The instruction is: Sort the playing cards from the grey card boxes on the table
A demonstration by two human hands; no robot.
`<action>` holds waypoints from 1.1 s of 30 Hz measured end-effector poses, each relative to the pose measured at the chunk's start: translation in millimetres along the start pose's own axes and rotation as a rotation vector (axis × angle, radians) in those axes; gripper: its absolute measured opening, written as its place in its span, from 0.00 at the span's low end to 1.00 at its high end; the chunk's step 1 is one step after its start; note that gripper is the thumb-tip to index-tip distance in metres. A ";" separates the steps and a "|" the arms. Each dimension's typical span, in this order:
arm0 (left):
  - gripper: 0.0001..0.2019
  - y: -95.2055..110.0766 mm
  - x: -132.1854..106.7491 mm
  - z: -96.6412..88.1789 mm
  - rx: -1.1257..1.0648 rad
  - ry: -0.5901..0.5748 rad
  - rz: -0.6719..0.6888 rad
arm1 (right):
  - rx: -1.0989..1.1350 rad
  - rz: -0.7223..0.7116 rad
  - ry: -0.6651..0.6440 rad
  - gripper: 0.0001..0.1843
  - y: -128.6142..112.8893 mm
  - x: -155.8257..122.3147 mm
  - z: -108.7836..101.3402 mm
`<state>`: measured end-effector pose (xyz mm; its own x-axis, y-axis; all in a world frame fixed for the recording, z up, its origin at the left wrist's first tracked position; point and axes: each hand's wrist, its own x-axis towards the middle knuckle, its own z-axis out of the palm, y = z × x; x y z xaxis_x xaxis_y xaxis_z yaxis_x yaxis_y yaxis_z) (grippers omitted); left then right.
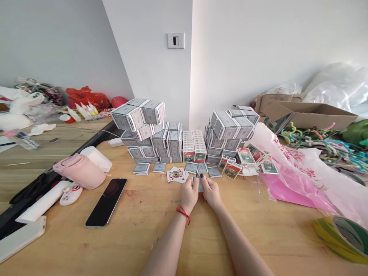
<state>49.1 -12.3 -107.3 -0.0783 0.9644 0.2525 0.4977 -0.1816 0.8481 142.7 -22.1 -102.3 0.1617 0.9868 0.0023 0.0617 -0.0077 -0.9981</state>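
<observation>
My left hand [189,193] and my right hand [211,191] meet at the middle of the wooden table [161,237], both closed around one small deck of grey-backed cards [200,185] held between them. A red string circles my left wrist. Just beyond my fingers lie loose face-up cards [176,174] and several small grey-backed decks [196,167] in a row. Behind those stand stacks of grey card boxes [146,130] on the left, more grey card boxes [230,128] on the right, and red-and-green packs [194,147] in the middle.
A black phone [106,201] lies left of my hands, beside a pink pouch [80,171] and white rolls. Pink plastic bags [290,172] and loose red-green packs [253,159] spread to the right, with cardboard boxes [307,113], coloured cords [330,147] and a tape roll [340,237].
</observation>
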 end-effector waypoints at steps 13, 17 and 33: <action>0.15 -17.2 20.9 -39.2 0.340 0.213 0.191 | 0.220 0.043 0.047 0.21 9.4 17.3 -15.6; 0.23 -21.3 19.6 -33.4 0.452 0.174 0.160 | 0.259 0.082 0.041 0.28 13.3 19.0 -15.5; 0.27 -24.1 19.9 -30.2 0.543 0.252 0.085 | 0.236 0.052 0.075 0.30 18.5 18.3 -12.0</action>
<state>9.5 5.5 -108.6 -0.1882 0.8634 0.4682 0.8759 -0.0681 0.4776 158.7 -6.1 -120.0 0.2317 0.9713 -0.0540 -0.1790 -0.0120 -0.9838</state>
